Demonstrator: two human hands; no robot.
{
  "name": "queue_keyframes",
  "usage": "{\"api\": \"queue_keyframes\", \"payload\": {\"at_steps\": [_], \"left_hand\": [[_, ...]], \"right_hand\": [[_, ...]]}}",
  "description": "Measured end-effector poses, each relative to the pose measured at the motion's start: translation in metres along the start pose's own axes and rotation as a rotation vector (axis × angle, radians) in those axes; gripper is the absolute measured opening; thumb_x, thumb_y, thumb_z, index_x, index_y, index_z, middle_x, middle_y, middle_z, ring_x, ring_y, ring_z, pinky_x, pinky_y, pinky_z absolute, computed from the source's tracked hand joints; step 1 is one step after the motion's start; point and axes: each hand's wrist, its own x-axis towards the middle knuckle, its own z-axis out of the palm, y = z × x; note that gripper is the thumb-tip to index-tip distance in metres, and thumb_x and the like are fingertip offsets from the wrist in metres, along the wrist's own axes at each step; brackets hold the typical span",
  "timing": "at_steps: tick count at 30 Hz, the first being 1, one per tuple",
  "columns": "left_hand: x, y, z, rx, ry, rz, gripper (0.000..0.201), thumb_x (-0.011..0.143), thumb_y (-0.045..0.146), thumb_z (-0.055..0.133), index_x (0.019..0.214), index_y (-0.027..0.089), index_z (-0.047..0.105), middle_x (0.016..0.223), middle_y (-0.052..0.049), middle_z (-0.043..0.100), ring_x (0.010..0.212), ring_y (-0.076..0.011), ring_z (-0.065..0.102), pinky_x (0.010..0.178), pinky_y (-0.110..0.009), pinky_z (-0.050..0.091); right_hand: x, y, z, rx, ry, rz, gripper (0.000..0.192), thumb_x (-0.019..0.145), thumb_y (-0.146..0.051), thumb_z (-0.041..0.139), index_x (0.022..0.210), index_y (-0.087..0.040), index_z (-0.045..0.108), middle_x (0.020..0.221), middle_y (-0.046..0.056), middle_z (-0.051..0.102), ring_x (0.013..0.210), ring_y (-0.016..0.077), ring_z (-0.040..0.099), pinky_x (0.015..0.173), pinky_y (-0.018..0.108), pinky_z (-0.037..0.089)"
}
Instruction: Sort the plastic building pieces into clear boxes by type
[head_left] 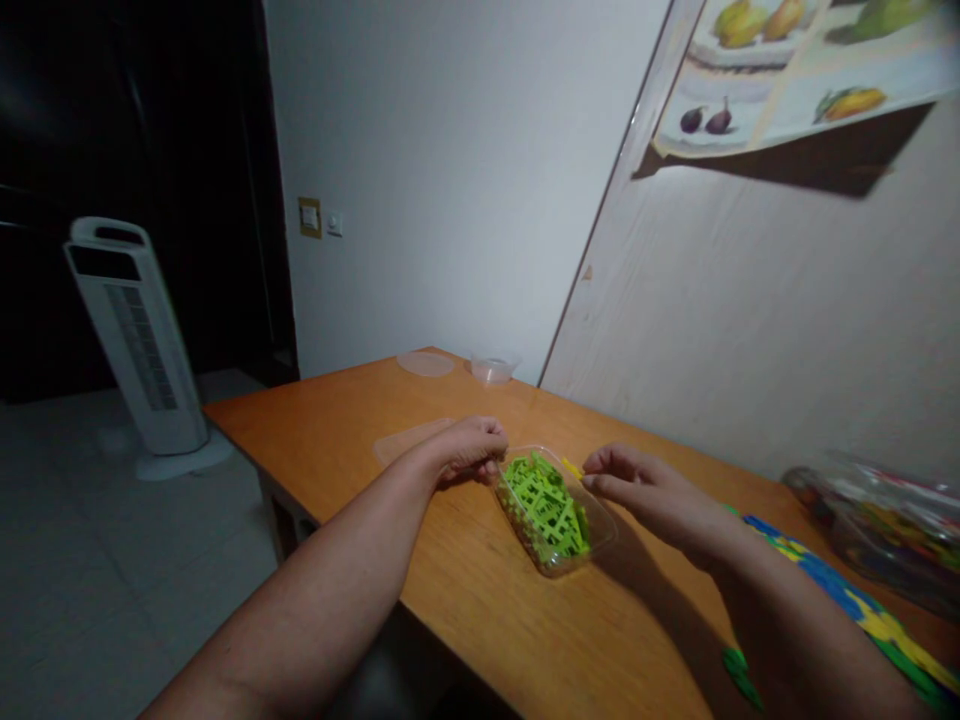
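Note:
A clear plastic container stands on the wooden table, with a heap of bright green plastic pieces inside it. My left hand is closed at the container's far left corner, its fingers pinching the rim. Over the right side of the container, my right hand pinches a small yellow piece between thumb and index finger. Beneath my right forearm lies a row of blue, yellow and green pieces, partly hidden by the arm.
A clear lid lies behind my left hand. At the table's far corner are a round lid and a clear bowl. A bulging clear bag or box of coloured things sits by the wall. A tower fan stands left.

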Motion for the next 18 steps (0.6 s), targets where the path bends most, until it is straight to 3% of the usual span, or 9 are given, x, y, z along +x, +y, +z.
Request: {"api": "queue_keyframes", "payload": {"at_steps": [2, 5, 8, 11, 13, 18], "left_hand": [[0.000, 0.000, -0.001, -0.006, -0.005, -0.003, 0.013, 0.064, 0.014, 0.053, 0.075, 0.018, 0.048, 0.048, 0.004, 0.049, 0.038, -0.0081, 0.043, 0.039, -0.017, 0.032], [0.002, -0.002, -0.002, 0.001, -0.012, 0.010, 0.011, 0.064, 0.015, 0.054, 0.073, 0.019, 0.048, 0.050, 0.004, 0.048, 0.039, -0.0073, 0.043, 0.040, -0.017, 0.032], [0.003, -0.005, -0.002, 0.042, -0.010, 0.015, 0.008, 0.067, 0.019, 0.054, 0.073, 0.018, 0.049, 0.050, 0.005, 0.047, 0.039, -0.0067, 0.041, 0.039, -0.016, 0.029], [0.001, -0.004, -0.001, 0.060, -0.040, 0.023, 0.010, 0.069, 0.023, 0.056, 0.076, 0.017, 0.051, 0.050, 0.005, 0.047, 0.037, -0.0061, 0.040, 0.037, -0.016, 0.027], [-0.003, -0.003, 0.001, 0.049, -0.099, 0.022, 0.013, 0.069, 0.024, 0.056, 0.080, 0.017, 0.053, 0.051, 0.005, 0.048, 0.037, -0.0062, 0.040, 0.037, -0.016, 0.029], [-0.010, 0.000, 0.007, 0.017, -0.278, -0.032, 0.021, 0.070, 0.025, 0.060, 0.088, 0.017, 0.053, 0.054, 0.003, 0.056, 0.040, -0.0093, 0.050, 0.042, -0.019, 0.041]], "right_hand": [[-0.008, 0.003, 0.001, -0.040, -0.037, 0.007, 0.027, 0.078, -0.043, 0.061, 0.090, -0.019, 0.063, 0.085, 0.002, 0.065, 0.079, 0.0180, 0.058, 0.071, 0.029, 0.044], [-0.018, 0.019, 0.003, -0.065, 0.105, 0.043, 0.033, 0.080, -0.048, 0.060, 0.097, -0.020, 0.064, 0.090, 0.004, 0.067, 0.084, 0.0200, 0.060, 0.074, 0.031, 0.046], [-0.029, 0.039, 0.016, -0.016, 0.225, 0.131, 0.036, 0.084, -0.054, 0.051, 0.089, -0.019, 0.061, 0.073, 0.003, 0.064, 0.068, 0.0181, 0.059, 0.062, 0.030, 0.045], [-0.034, 0.056, 0.035, 0.173, 0.161, 0.259, 0.038, 0.085, -0.055, 0.048, 0.094, -0.020, 0.060, 0.063, 0.001, 0.062, 0.051, 0.0160, 0.055, 0.046, 0.027, 0.039], [-0.033, 0.065, 0.042, 0.254, 0.186, 0.240, 0.035, 0.083, -0.051, 0.051, 0.097, -0.021, 0.061, 0.059, 0.000, 0.061, 0.046, 0.0155, 0.054, 0.043, 0.026, 0.037], [-0.016, 0.086, 0.040, 0.287, 0.473, 0.171, 0.030, 0.073, -0.045, 0.061, 0.084, -0.018, 0.065, 0.060, 0.003, 0.064, 0.053, 0.0181, 0.059, 0.047, 0.027, 0.042]]}}
